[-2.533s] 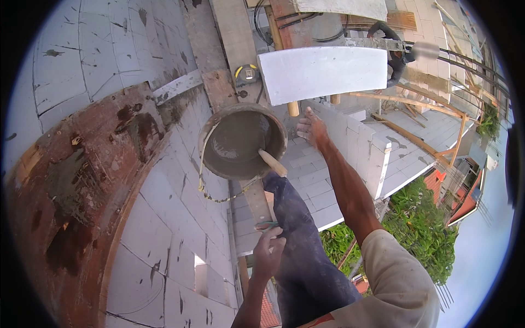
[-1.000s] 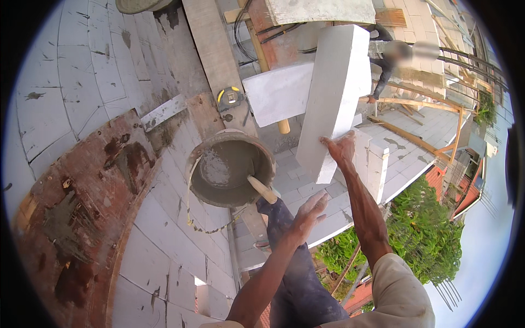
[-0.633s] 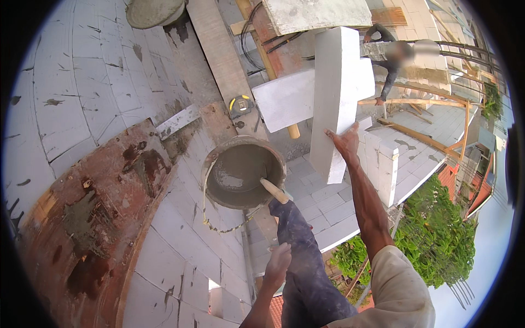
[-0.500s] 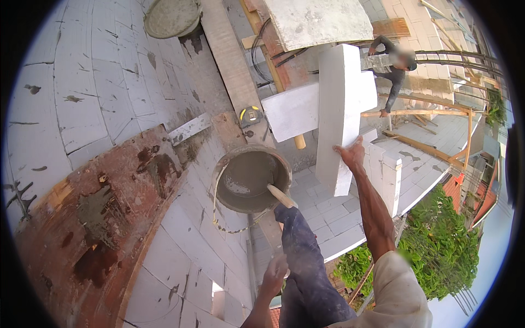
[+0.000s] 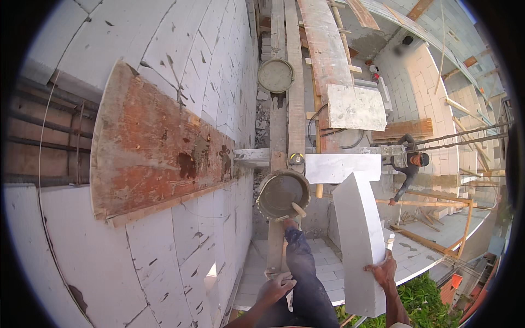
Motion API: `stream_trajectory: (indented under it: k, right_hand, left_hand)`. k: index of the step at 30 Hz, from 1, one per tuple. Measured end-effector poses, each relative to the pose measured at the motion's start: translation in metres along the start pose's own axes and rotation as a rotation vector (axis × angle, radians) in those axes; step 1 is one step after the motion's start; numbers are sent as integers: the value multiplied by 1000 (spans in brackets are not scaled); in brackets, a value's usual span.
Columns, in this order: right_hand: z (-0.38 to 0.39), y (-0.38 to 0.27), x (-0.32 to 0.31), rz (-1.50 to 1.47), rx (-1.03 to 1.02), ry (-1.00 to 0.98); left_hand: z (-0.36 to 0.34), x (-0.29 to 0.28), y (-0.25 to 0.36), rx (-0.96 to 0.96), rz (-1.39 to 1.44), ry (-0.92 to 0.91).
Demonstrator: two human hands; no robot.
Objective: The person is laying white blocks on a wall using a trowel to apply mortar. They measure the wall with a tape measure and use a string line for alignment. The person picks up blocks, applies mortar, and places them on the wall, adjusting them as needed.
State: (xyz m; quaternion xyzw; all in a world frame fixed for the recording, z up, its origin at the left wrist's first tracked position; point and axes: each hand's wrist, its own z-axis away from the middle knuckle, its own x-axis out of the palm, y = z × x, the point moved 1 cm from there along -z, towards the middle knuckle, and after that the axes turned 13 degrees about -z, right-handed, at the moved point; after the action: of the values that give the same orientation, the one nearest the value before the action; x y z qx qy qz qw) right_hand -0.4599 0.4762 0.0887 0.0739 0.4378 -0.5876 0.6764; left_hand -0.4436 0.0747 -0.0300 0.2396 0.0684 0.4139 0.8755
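Observation:
My right hand grips the lower right edge of a long white lightweight block, which stands tilted in front of me. My left hand is low by my leg, its fingers curled; whatever may be in them is hidden. Ahead of that leg sits a round bucket of wet grey mortar, with the wooden handle of a tool leaning out over its rim. A yellow and black tape measure lies on the plank just beyond. Another white block lies crosswise behind the held one.
A stained reddish board juts from the white block wall on the left. Farther along the planks stands a second mortar tub. At right, a co-worker is near timber framing. Greenery shows below the edge.
My view has swung, showing more of the left wall and the far planks. The held white block has come nearer to me and lower, away from the crosswise block.

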Motion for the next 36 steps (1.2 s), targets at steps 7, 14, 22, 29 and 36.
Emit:
stream_trajectory:
  k: [7, 14, 22, 29, 36]
  right_hand:
    - [210, -39, -69, -252, -438, -289]
    - [312, -62, -118, -6, -1030, -422]
    - [275, -110, -80, 38, -1201, -678]
    - [287, -182, 20, 46, -1113, -1201]
    - [345, -194, 91, 365, -1501, -1469]
  left_hand:
    - [86, 78, 55, 604, 292, -276]
    - [232, 67, 70, 828, 269, -275]
    - [358, 71, 23, 1115, 390, 607]
    - [441, 68, -16, 909, 271, 1349]
    - [565, 98, -27, 784, 112, 1926]
